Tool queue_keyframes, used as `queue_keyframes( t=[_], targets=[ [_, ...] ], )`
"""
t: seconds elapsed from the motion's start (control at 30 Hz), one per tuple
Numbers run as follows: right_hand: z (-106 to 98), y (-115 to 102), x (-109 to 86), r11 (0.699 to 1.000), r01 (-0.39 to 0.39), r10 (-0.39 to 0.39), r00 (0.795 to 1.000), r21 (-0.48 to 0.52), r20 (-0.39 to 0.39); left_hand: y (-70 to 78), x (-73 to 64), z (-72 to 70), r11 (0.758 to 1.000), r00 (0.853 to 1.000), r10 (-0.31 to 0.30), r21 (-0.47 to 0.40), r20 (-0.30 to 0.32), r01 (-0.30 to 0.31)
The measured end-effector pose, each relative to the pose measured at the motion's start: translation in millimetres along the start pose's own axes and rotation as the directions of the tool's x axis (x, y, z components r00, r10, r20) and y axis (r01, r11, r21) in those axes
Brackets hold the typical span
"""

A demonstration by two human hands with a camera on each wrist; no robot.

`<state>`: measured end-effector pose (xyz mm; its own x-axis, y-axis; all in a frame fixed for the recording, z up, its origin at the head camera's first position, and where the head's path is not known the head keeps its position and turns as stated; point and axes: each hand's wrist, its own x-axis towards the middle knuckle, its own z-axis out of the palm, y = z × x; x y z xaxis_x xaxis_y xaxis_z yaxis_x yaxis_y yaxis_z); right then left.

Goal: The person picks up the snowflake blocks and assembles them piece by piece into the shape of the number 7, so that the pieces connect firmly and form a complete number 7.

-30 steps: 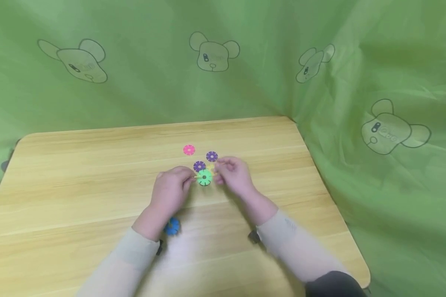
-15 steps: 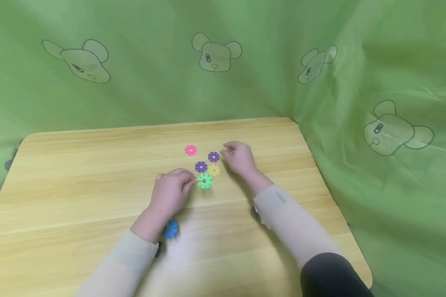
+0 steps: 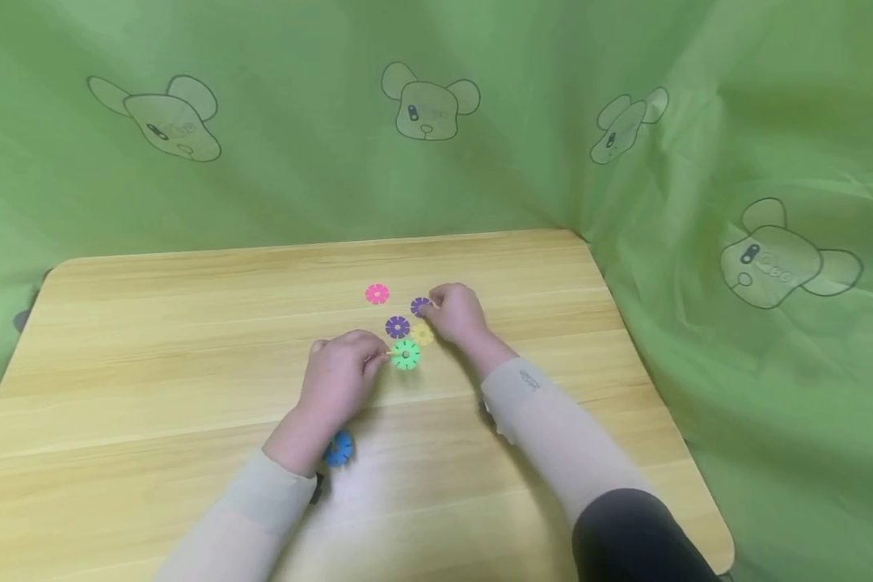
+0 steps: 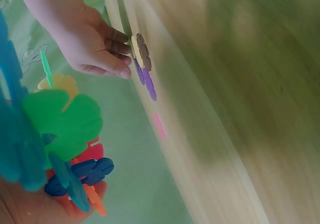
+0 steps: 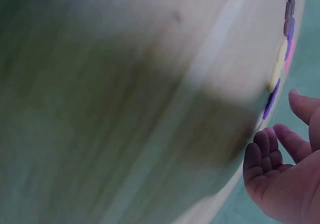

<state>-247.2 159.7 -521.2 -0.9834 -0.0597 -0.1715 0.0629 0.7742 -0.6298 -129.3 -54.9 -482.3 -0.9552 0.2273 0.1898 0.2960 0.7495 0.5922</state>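
Note:
My left hand (image 3: 340, 373) grips a cluster of linked notched plastic discs. In the left wrist view, a green disc (image 4: 65, 126), a light blue disc (image 4: 15, 134), a dark blue disc (image 4: 92, 171) and an orange one (image 4: 94, 199) show above the palm (image 4: 30, 206); where the fingers pinch is hidden. The cluster's light green disc (image 3: 406, 355) hangs over the table. My right hand (image 3: 460, 314) reaches to a purple disc (image 3: 419, 306) lying flat. Its thumb and fingers stand apart in the right wrist view, beside the purple disc (image 5: 271, 99).
A second purple disc (image 3: 397, 327), a yellow disc (image 3: 422, 333) and a pink disc (image 3: 377, 294) lie flat on the wooden table (image 3: 189, 339). Green cloth (image 3: 298, 178) with printed bear heads hangs behind and to the right of the table.
My right hand has left the light green disc, moved away to the upper right, then come back left to the far purple disc. My left hand keeps holding the cluster nearly in place.

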Motion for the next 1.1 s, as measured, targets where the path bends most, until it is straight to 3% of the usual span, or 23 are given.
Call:
queue_keyframes(
  t=[0.4,0.57,0.77,1.1],
  targets=[
    [6.9,-6.6,4.4,0.988,-0.055,0.056,0.998,-0.145,0.007,-0.2,0.4,2.3,1.000,1.000,-0.001,0.003,0.006,0.001],
    [11.4,-6.5,5.8,0.985,-0.081,0.080,0.997,-0.150,-0.013,-0.2,0.3,3.1,1.000,1.000,-0.001,0.003,0.005,0.001],
    [10.9,-3.0,5.7,0.992,-0.081,0.079,0.996,-0.094,-0.034,0.9,-0.4,1.9,1.000,1.000,-0.014,0.002,0.017,0.014],
    [0.6,2.2,3.6,0.988,-0.068,0.070,0.997,0.138,-0.014,-1.6,-0.2,0.5,1.000,1.000,-0.016,0.001,-0.010,0.016]
  ],
)
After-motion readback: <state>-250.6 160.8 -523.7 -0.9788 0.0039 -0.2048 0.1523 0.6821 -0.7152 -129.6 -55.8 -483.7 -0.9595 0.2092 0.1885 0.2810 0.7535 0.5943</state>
